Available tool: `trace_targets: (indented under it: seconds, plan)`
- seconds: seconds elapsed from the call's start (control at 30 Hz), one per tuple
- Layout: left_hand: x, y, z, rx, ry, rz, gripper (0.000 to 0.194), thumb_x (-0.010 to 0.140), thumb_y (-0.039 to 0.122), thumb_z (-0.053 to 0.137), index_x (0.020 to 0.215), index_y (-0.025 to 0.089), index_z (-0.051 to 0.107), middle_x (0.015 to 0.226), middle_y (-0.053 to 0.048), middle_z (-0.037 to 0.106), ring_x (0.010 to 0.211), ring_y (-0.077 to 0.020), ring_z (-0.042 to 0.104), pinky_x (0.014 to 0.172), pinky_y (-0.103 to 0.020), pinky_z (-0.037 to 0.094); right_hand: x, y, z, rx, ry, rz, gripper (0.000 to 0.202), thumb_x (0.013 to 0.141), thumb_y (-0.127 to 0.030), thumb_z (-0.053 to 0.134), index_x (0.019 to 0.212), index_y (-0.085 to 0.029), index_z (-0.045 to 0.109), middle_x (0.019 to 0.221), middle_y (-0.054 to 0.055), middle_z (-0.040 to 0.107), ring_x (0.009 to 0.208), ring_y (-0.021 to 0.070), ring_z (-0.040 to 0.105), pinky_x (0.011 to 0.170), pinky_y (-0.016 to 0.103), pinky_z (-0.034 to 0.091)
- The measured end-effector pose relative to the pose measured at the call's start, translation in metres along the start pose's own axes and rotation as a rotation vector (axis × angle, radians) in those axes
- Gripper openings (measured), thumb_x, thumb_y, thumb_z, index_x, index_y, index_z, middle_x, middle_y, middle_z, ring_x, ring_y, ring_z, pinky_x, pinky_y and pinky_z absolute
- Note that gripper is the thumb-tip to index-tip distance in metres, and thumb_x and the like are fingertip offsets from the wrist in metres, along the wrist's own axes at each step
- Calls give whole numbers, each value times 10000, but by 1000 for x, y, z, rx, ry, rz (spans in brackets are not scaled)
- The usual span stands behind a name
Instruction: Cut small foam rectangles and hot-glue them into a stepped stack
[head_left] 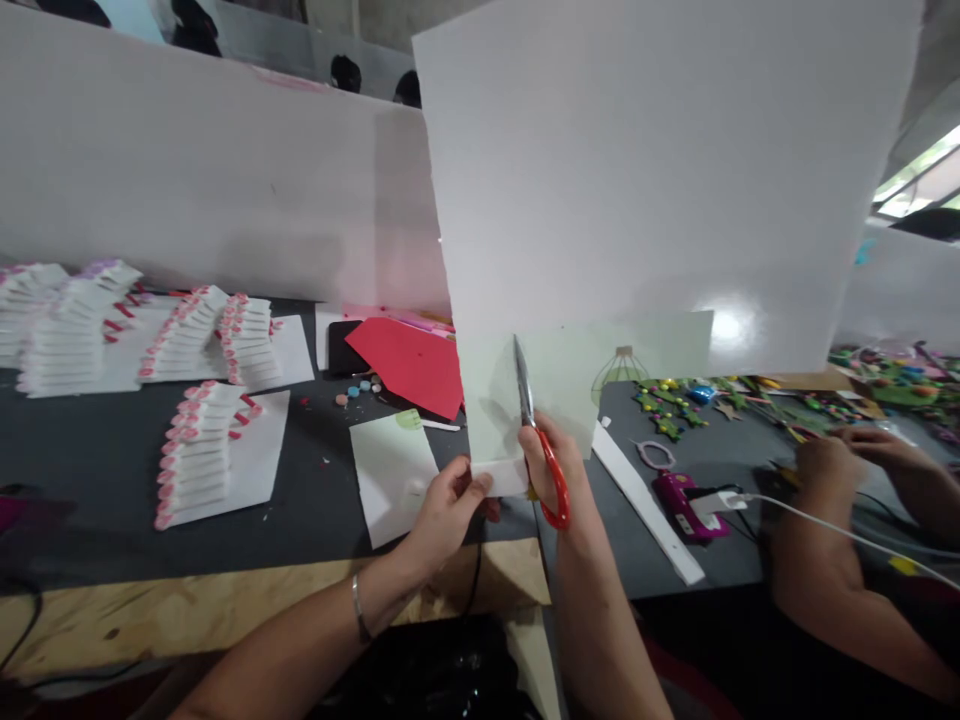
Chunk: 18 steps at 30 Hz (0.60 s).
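Note:
Upright in front of me stands a large white sheet of card with a ragged left edge. A pale green area runs along its lower part; I cannot tell whether this is a separate sheet. My left hand, with a bracelet at the wrist, pinches the card's lower left corner between thumb and fingers. In my right hand are scissors with red handles, their blades pointing up across the pale green area and looking closed. That hand is also close to the card's lower edge, and its fingertips are partly hidden.
Left on the dark table lie white cards with fanned pink-tipped strips. Nearby are red paper and a smaller pale sheet. Rightward are a white strip, a purple power block with a cable, green decorations and another person's hands.

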<state>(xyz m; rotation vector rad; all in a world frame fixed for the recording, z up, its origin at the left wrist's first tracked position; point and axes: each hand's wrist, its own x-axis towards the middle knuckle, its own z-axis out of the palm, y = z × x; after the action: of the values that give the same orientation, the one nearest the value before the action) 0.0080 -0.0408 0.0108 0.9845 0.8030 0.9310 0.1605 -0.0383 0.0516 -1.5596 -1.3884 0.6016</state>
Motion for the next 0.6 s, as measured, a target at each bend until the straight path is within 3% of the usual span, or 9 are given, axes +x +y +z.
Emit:
trace_targets:
  seconds: [0.4, 0.6]
  plan:
    - [2, -3, 0, -64, -9, -8, 338, 769, 468, 720, 872, 168, 604, 727, 8, 640, 562, -121, 582, 550, -250, 502, 3, 7, 6, 86, 66, 46, 458, 817, -610, 574, 620, -203, 499, 522, -56, 351, 481, 92, 300, 423, 237, 248]
    - [2, -5, 1, -68, 22, 15, 349, 773, 485, 717, 879, 172, 604, 733, 7, 650, 575, -121, 584, 557, -245, 504, 4, 10, 3, 149, -26, 38, 413, 829, -588, 586, 684, -208, 519, 538, -52, 418, 464, 99, 366, 412, 241, 297]
